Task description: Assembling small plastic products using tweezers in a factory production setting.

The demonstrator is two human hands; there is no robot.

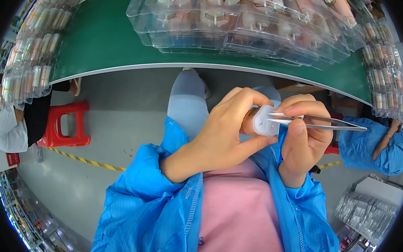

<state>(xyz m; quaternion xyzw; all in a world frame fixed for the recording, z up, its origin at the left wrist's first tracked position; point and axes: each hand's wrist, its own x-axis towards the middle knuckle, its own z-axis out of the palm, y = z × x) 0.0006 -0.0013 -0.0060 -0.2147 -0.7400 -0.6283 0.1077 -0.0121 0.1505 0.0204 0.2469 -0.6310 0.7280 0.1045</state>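
Note:
Above my lap, in front of the pink shirt, my left hand (231,128) is wrapped round a small cylinder with a white end (265,122) and a pinkish-brown side. That white end faces right, toward my other hand. My right hand (305,124) pinches a pair of metal tweezers (333,124), whose joined end points right. The tips of the tweezers meet the white end, at or very close to its surface. Fingers cover most of the cylinder's side, so its full length is hidden.
A green table (99,37) with a pale edge lies ahead. Clear plastic trays (237,36) of pink and white cylinders stand on it, with more stacks (33,48) at left and right (385,68). A red stool (67,125) and other people (371,141) are at the sides.

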